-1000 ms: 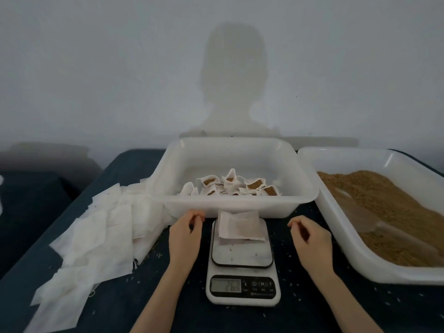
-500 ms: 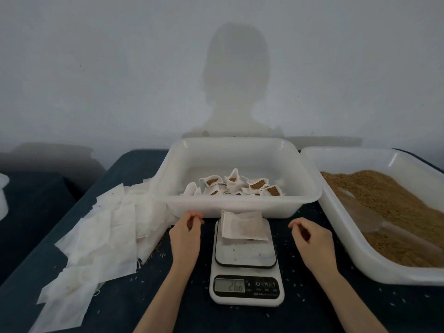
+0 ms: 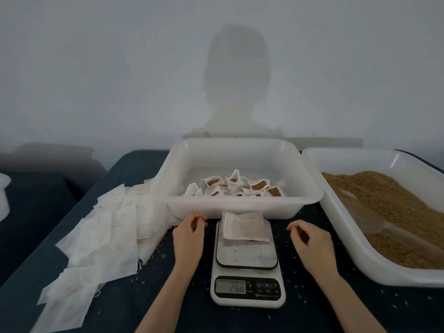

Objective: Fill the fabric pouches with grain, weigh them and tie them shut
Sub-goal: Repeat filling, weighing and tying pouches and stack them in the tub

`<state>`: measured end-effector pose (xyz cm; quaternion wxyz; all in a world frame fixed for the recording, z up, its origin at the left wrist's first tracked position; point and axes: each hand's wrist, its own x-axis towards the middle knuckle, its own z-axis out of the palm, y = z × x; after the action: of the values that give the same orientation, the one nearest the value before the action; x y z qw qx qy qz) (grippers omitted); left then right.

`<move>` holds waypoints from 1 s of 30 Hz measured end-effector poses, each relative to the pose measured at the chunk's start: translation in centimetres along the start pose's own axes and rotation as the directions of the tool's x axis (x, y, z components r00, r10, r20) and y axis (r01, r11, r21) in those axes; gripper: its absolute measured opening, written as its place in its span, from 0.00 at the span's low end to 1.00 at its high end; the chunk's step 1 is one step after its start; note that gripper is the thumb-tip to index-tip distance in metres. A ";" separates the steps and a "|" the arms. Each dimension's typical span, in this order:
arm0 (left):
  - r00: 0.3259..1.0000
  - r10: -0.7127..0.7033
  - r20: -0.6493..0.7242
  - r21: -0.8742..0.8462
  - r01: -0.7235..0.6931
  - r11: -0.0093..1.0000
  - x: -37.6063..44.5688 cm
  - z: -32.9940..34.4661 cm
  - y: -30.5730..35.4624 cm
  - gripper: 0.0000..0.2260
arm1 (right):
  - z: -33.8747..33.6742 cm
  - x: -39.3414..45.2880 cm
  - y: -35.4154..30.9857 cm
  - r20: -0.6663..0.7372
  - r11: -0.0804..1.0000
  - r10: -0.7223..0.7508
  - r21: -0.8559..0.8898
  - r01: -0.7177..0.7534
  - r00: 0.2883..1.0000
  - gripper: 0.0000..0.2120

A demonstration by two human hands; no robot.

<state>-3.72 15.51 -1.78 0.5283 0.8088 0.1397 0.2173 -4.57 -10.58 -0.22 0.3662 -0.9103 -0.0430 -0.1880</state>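
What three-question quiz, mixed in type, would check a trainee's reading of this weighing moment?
1. True or false: the pouch on the scale is being held by the left hand.
2. Which lies to the left of the scale?
A. the tub of grain
B. the pile of empty pouches
C. the tub of filled pouches
3. Fill in: the right hand rests on the ____, beside the scale.

Key: 1 false, both hands are off the pouch; 2 B; 3 table.
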 end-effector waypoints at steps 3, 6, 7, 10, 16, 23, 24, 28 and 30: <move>1.000 0.019 0.006 0.007 -0.019 1.000 0.0 0.1 0.1 0.11 | 0.0 0.0 -2.3 -0.071 0.986 -0.166 -0.021 0.164 0.984 0.08; 1.000 0.019 0.017 0.015 -0.019 1.000 0.0 0.1 0.3 0.12 | 0.6 0.6 -6.5 -0.007 0.939 -0.341 -0.046 0.340 0.940 0.06; 1.000 0.022 0.020 0.018 -0.022 1.000 -0.1 0.1 0.3 0.12 | 1.0 0.8 -8.0 0.094 0.932 -0.350 -0.063 0.357 0.932 0.07; 0.999 0.038 0.032 0.042 -0.039 0.998 -0.3 -0.1 0.4 0.12 | 3.4 1.4 -10.8 0.332 0.876 -0.318 -0.255 0.409 0.888 0.16; 0.997 0.046 0.054 0.073 -0.050 0.996 -0.7 -0.3 0.6 0.13 | 5.0 1.8 -12.5 0.369 0.809 -0.242 -0.434 0.397 0.897 0.10; 0.991 0.090 0.103 0.167 -0.106 0.980 -0.7 -0.2 1.0 0.11 | 3.6 2.5 -11.0 0.346 0.838 -0.222 -0.410 0.360 0.912 0.12; 0.989 0.098 0.111 0.181 -0.117 0.976 -0.7 -0.2 1.0 0.10 | 3.5 2.3 -11.1 0.351 0.845 -0.227 -0.393 0.363 0.908 0.14; 0.986 0.109 0.124 0.212 -0.134 0.968 -0.7 0.1 1.0 0.09 | 3.5 1.9 -11.0 0.382 0.808 -0.240 -0.431 0.402 0.892 0.12; 0.986 0.111 0.124 0.222 -0.137 0.965 -0.8 0.0 1.0 0.09 | 3.6 2.1 -10.7 0.369 0.810 -0.239 -0.435 0.394 0.898 0.10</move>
<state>-4.38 14.73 -1.04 0.4234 0.8824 0.0835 0.1874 -3.84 -0.44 5.19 0.0708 -0.9707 -0.2001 -0.1126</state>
